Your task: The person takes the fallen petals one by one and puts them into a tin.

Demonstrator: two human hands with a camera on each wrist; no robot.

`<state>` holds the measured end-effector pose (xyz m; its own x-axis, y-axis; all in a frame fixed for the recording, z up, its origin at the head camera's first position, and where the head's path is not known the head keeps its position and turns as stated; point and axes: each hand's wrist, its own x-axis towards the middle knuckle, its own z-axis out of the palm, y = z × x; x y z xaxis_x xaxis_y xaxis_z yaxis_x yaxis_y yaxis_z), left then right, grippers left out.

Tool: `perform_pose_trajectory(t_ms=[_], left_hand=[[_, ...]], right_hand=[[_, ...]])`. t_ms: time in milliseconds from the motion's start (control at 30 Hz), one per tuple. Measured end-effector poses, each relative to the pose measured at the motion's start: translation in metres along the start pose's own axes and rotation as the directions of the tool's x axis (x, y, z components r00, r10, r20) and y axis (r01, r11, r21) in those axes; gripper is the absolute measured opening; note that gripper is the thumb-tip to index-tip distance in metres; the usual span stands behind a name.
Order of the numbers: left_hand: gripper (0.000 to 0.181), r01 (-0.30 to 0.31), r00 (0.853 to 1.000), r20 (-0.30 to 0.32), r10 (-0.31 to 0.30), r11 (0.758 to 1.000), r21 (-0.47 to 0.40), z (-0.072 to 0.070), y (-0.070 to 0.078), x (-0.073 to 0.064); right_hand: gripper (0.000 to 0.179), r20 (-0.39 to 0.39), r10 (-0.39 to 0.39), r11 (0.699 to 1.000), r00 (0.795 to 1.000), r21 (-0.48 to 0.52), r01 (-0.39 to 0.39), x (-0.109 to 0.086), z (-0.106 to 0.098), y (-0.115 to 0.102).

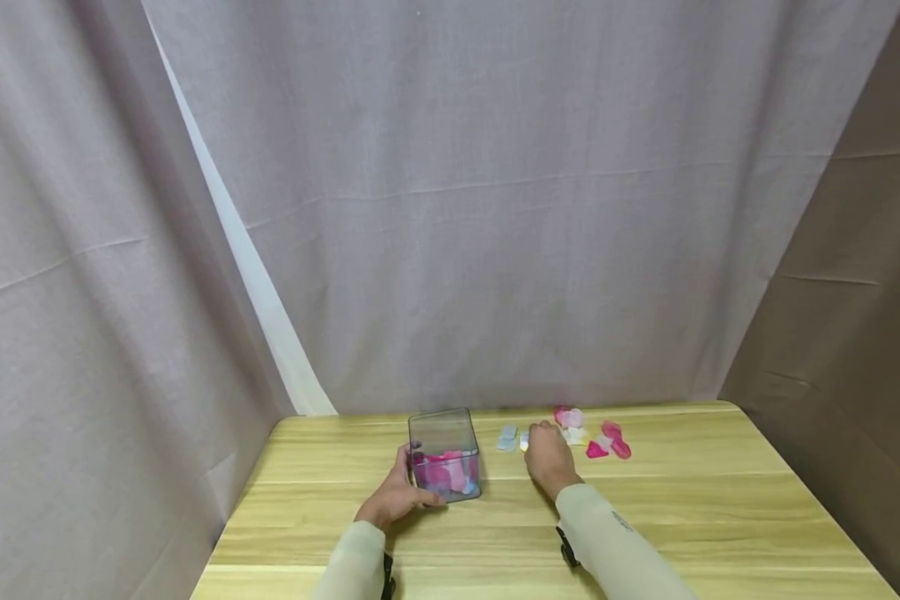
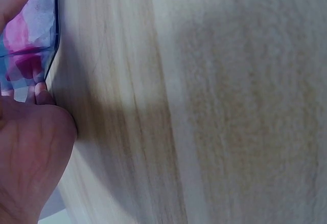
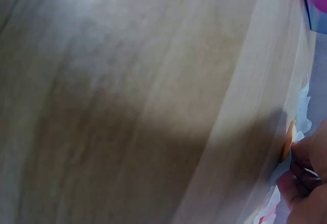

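Observation:
My left hand [image 1: 396, 498] grips a clear grey-tinted plastic box [image 1: 444, 427], thumb along the near side and fingers around its left side. Pink, magenta and pale blue petals [image 1: 450, 475] lie inside it. To the right of the box, my right hand [image 1: 551, 458] is down at the tabletop. In the right wrist view, its thumb and fingers pinch a pale petal [image 3: 281, 170], largely hidden by the fingers. Beside that hand lie light blue petals [image 1: 507, 439] on the left and white-yellow petals [image 1: 576, 436] on the right.
Pink and magenta petals [image 1: 612, 439] are spread farther right, with more pink ones [image 1: 570, 417] near the back edge. The wooden table [image 1: 720, 500] meets a grey curtain [image 1: 532, 250] behind it; curtains also hang at both sides.

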<state>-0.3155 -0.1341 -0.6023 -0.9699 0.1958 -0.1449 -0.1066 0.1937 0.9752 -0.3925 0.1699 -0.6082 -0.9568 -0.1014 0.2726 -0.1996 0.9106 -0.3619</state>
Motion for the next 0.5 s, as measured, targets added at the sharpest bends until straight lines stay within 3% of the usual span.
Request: perform_pose_trajectory(t_ms=[300,500], left_hand=[[0.115,-0.013,1.000,0.003,0.013,1.000,0.016,0.000,0.000,-0.001],[0.116,-0.016,1.000,0.003,0.016,1.000,0.010,0.001,-0.001,-0.002]], right_hand=[[0.008,-0.063,-0.047,0.995,0.997,0.087,0.052,0.000,-0.006,0.006],[0.011,-0.193,-0.072,0.962,0.978,0.246,0.120,-0.002,-0.028,-0.005]])
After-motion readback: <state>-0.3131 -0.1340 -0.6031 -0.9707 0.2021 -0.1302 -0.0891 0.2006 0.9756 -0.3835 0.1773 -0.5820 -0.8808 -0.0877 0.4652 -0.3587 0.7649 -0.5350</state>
